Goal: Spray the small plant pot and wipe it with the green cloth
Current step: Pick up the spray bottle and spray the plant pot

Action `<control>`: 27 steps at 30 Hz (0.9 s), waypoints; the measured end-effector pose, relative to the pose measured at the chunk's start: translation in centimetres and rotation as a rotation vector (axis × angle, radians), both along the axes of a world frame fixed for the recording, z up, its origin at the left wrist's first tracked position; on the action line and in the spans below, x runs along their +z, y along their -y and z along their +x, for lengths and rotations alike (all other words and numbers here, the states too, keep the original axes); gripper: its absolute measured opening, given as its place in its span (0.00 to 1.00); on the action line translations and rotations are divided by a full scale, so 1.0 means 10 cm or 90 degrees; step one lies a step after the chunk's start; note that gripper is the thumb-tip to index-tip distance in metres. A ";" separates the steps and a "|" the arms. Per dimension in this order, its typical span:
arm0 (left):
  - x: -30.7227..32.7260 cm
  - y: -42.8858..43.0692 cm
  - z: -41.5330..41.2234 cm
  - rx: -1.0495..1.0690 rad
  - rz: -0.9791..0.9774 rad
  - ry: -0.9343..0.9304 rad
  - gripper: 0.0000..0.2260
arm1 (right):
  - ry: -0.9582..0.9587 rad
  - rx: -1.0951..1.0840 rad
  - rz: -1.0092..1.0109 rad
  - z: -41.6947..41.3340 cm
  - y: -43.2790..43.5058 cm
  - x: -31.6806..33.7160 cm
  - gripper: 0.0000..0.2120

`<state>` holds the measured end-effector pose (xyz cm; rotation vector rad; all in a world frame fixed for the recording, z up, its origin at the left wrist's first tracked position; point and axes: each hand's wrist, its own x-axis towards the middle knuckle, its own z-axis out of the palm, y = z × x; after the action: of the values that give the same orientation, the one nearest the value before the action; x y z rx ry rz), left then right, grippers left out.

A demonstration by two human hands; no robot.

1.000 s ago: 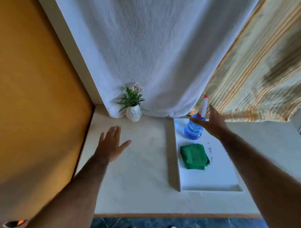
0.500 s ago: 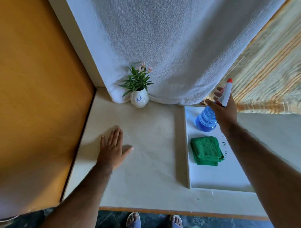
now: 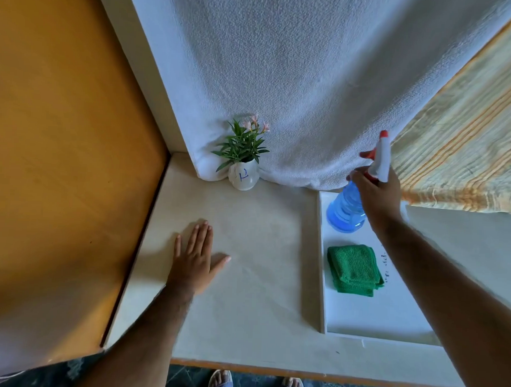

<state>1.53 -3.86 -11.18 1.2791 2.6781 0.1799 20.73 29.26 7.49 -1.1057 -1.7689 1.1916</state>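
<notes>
With the right hand [image 3: 377, 197] closed round the bottle [image 3: 345, 211] neck on the tray [image 3: 389, 319] and the left hand [image 3: 192, 260] laid flat, fingers together, the nozzle should be aimed left at the far pot [image 3: 244, 177] — the cloth [image 3: 353, 269] near, untouched — and squeezed lightly.

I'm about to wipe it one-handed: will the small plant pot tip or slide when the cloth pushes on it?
Probably yes. The small plant pot looks rounded and glossy, so likely slippery, and its foliage stands tall above a narrow base, so it may tip. The left hand lies flat on the table and could steady it.
</notes>
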 end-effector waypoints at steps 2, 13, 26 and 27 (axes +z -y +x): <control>-0.02 0.01 -0.03 -0.004 -0.003 0.000 0.45 | 0.014 0.044 0.014 -0.12 0.11 0.06 0.14; -0.07 0.03 -0.02 -0.008 0.059 -0.030 0.43 | 0.168 0.247 -0.099 -0.76 0.91 -0.30 0.11; -0.13 0.04 0.00 0.002 0.119 -0.088 0.40 | 0.406 0.215 -0.094 -1.28 1.06 -0.57 0.12; -0.13 0.04 0.00 0.003 0.122 -0.090 0.40 | 0.411 0.210 -0.093 -1.30 1.06 -0.57 0.12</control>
<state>1.56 -4.23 -12.48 1.3887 2.8410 0.3671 7.77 18.61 1.75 -1.4346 -2.4598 1.2544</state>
